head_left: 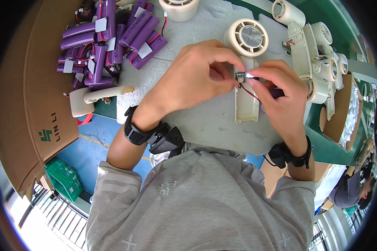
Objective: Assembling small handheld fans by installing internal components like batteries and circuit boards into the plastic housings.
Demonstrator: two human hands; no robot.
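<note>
My left hand pinches a small circuit board between thumb and forefinger. Close against its right end, my right hand pinches what looks like a small white wire plug. Red and black wires run down from there toward a purple battery cell, mostly hidden beneath my right hand. Under both hands lies a cream handheld-fan housing, its round grilled head beyond my fingers and its open, hollow handle pointing toward me.
Many purple battery cells with wires are heaped at the left, beside a tall cardboard box. Cream fan parts crowd the right side. A foam sheet covers the work surface. A person sits at far right.
</note>
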